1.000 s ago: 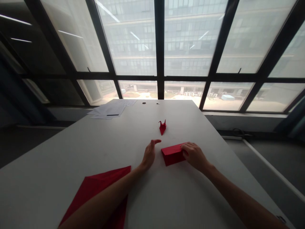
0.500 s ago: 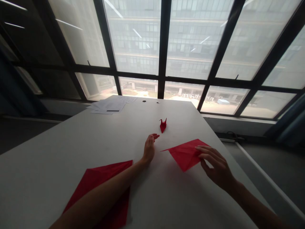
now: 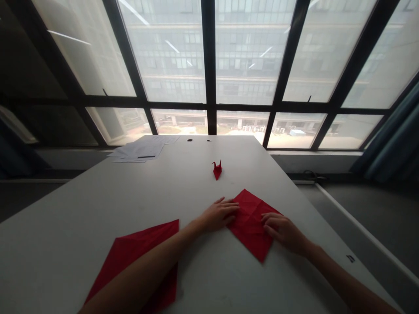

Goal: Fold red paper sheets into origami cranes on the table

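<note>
A creased square of red paper lies on the white table between my two hands, one corner pointing away from me. My left hand rests on its left corner, fingers stretched out flat. On the paper's right side lies my right hand, its fingers slightly bent and their tips touching the sheet; that corner is partly hidden beneath it. Farther back stands a small folded red paper crane. A second, larger red sheet lies at the lower left, partly covered by my left forearm.
The white table reaches toward large dark-framed windows. White papers with a dark strip on them lie at its far left. Beyond the right edge, a pale pipe or rail runs along the floor. A small dark mark shows near that edge.
The red square, held tilted in my right hand before, now lies flatter on the table. My left hand has come down onto its left corner. The view has turned slightly right.
</note>
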Available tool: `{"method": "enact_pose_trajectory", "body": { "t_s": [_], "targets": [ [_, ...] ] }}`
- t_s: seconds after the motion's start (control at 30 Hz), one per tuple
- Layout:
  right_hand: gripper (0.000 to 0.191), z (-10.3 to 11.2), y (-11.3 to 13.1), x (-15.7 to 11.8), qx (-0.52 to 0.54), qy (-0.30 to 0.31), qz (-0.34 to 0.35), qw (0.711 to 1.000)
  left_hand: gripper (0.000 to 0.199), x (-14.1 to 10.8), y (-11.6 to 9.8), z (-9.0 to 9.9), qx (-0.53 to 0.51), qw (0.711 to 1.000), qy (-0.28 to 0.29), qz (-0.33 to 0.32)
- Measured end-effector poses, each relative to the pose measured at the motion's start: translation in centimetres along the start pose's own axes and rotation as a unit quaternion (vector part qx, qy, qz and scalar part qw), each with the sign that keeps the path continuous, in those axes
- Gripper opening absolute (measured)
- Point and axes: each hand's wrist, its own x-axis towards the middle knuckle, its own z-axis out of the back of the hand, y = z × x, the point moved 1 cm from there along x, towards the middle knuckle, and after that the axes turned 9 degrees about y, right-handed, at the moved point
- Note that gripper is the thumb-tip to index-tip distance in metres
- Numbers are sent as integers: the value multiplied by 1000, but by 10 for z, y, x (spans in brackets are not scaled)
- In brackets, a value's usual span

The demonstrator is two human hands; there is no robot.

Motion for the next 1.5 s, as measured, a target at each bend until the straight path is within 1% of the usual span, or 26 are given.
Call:
{"method": "enact_pose_trajectory", "body": {
  "t_s": [0.1, 0.23, 0.33, 0.47, 0.6, 0.7, 0.8, 0.9, 0.97, 1.07, 1.2, 1.37, 1.5],
  "targets": [
    [14, -5, -3, 15, -46, -20, -28, 998, 31, -3, -2, 3, 23, 999, -26, 24],
    [32, -14, -9, 29, -96, -36, -45, 994, 28, -11, -6, 3, 65, 994, -55, 62],
    [34, -19, -7, 34, -96, -15, -22, 995, 32, -20, -11, 0, 75, 992, -59, 88],
    [35, -21, 1, 32, -85, 21, 17, 996, 42, -32, -19, -7, 56, 993, -58, 81],
    [35, -21, 5, 28, -95, 26, 16, 995, 51, -39, -23, -17, 52, 996, -32, 63],
    [34, -23, 7, 27, -101, 27, 6, 994, 54, -40, -23, -21, 55, 996, -20, 69],
    [30, -25, 11, 28, -104, 12, -7, 994, 54, -39, -22, -22, 57, 995, -18, 79],
    [29, -26, 12, 31, -106, -4, -5, 994, 57, -38, -21, -20, 60, 995, -12, 84],
    [27, -26, 11, 33, -105, -4, -2, 994, 60, -37, -22, -20, 62, 995, 1, 83],
    [25, -23, 5, 34, -101, -7, -10, 995, 57, -37, -21, -21, 64, 994, 23, 84],
    [38, -19, -1, 32, -100, -4, -18, 995, 55, -36, -20, -24, 67, 994, 26, 86],
    [53, -19, -2, 28, -111, 47, -20, 993, 57, -36, -19, -28, 79, 993, 24, 83],
    [59, -23, -3, 26, -109, 62, -31, 992, 58, -37, -22, -27, 86, 992, 28, 88]
  ]
}}
